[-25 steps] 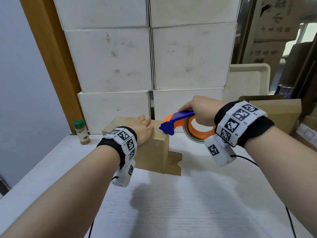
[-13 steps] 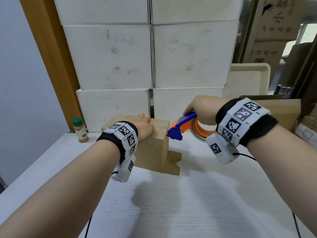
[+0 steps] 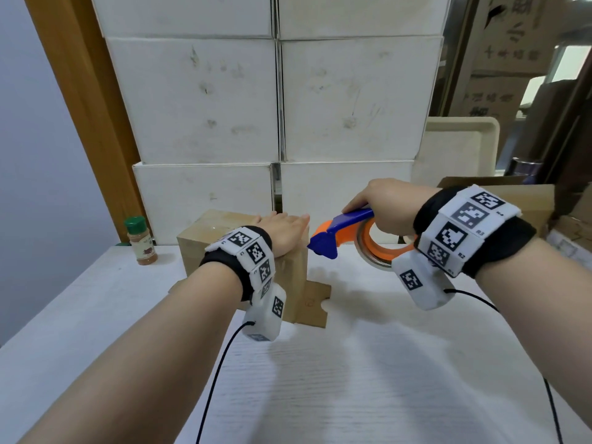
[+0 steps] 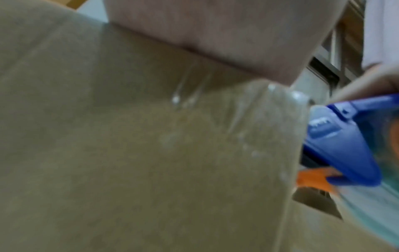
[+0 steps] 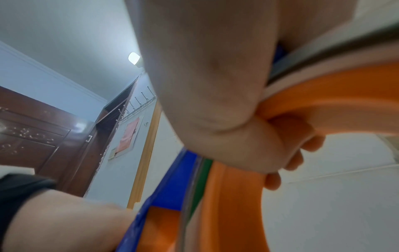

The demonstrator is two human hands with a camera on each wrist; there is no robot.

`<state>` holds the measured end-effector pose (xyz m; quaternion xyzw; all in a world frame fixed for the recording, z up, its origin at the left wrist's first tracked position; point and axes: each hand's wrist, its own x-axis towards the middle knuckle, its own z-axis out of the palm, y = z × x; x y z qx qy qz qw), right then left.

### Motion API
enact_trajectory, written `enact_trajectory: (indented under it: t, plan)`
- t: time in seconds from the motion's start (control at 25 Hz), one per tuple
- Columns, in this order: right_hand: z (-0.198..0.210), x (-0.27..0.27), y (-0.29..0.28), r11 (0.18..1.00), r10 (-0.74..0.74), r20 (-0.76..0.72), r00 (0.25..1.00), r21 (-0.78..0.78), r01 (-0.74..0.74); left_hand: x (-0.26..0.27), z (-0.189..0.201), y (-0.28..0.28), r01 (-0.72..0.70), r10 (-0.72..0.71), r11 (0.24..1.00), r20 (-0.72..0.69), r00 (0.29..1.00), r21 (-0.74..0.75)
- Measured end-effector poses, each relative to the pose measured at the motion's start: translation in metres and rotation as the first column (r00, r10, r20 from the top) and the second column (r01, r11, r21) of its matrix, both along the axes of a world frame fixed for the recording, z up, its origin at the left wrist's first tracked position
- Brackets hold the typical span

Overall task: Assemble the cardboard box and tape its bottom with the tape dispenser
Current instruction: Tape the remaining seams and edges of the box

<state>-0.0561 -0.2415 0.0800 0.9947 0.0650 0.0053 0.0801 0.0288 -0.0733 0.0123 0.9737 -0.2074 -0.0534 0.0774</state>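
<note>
A small brown cardboard box (image 3: 198,241) stands on the white table (image 3: 352,363) with its taped face up; one flap (image 3: 315,302) lies flat at its right base. My left hand (image 3: 285,232) lies flat on the box top with fingers straight. Clear tape (image 4: 270,122) runs over the top edge and down the right side. My right hand (image 3: 384,203) grips the blue and orange tape dispenser (image 3: 339,235) just right of the box, its blue nose a little off the box's upper right corner. In the right wrist view my fingers (image 5: 291,158) curl through the orange ring (image 5: 237,196).
Stacked white boxes (image 3: 272,107) form a wall right behind the cardboard box. A spice jar with a green cap (image 3: 141,241) stands at the back left. More cardboard (image 3: 519,200) and a beige tray (image 3: 461,145) sit at the right rear. Wrist cables trail over the near tabletop.
The tape dispenser has pulled away from the box's right edge, moving right and slightly up. My left hand stays flat on the box top.
</note>
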Motion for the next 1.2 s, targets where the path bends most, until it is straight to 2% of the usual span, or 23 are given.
enact_trajectory:
  t: [0.16,0.24,0.32,0.36,0.4,0.48,0.56,0.64,0.72,0.8,0.96,1.04,1.12,1.2]
  plan:
    - [0.000,-0.002,-0.002,0.999,0.013,0.013,1.000,-0.035,-0.013,-0.001,0.000,-0.002,-0.009,0.009,1.000,-0.012,1.000,0.004]
    - [-0.015,0.002,0.020,0.971,0.074,-0.009,0.997,-0.226,-0.074,-0.002,-0.001,-0.002,0.008,-0.008,1.000,0.014,1.000,0.004]
    - [-0.047,0.004,0.043,0.876,0.088,-0.097,0.991,-0.465,-0.123,-0.002,-0.004,-0.001,0.003,-0.004,1.000,-0.009,1.000,-0.018]
    - [-0.056,0.006,0.047,0.838,0.097,-0.099,0.990,-0.528,-0.135,-0.001,-0.006,0.000,0.005,-0.005,1.000,-0.003,1.000,-0.025]
    - [-0.052,0.011,0.045,0.848,0.081,-0.051,0.995,-0.521,-0.096,0.001,-0.006,0.001,0.005,-0.004,1.000,0.017,1.000,-0.029]
    - [-0.036,0.021,0.026,0.914,0.026,0.064,0.998,-0.406,0.002,0.003,-0.009,0.001,0.011,-0.010,0.999,0.024,1.000,-0.033]
    - [-0.026,0.027,0.009,0.931,-0.060,0.116,0.991,-0.351,0.097,0.002,-0.010,0.002,0.026,-0.026,1.000,0.045,0.999,-0.013]
    - [-0.032,0.029,-0.004,0.959,-0.153,0.105,0.983,-0.222,0.173,0.002,-0.010,0.002,0.042,-0.042,0.999,0.057,0.997,0.004]
    - [-0.048,0.027,-0.014,0.971,-0.237,0.044,0.970,0.005,0.237,0.002,-0.011,0.001,0.027,-0.027,1.000,0.062,0.998,0.009]
    - [-0.061,0.027,-0.023,0.934,-0.315,-0.040,0.948,0.163,0.318,-0.001,-0.011,0.001,-0.004,0.005,1.000,0.047,0.999,-0.017]
    - [-0.087,0.031,-0.032,0.844,-0.452,-0.119,0.884,0.261,0.467,-0.005,-0.010,0.000,-0.043,0.044,0.998,0.027,0.999,-0.052]
    - [-0.096,0.036,-0.039,0.765,-0.499,-0.202,0.843,0.354,0.538,-0.005,-0.010,0.000,-0.051,0.053,0.997,0.027,0.998,-0.059]
    - [-0.098,0.036,-0.041,0.638,-0.492,-0.315,0.812,0.504,0.582,-0.004,-0.011,0.000,-0.063,0.065,0.996,0.025,0.998,-0.064]
    - [-0.104,0.038,-0.039,0.600,-0.494,-0.352,0.795,0.524,0.604,-0.007,-0.009,-0.001,-0.071,0.072,0.996,0.020,0.997,-0.058]
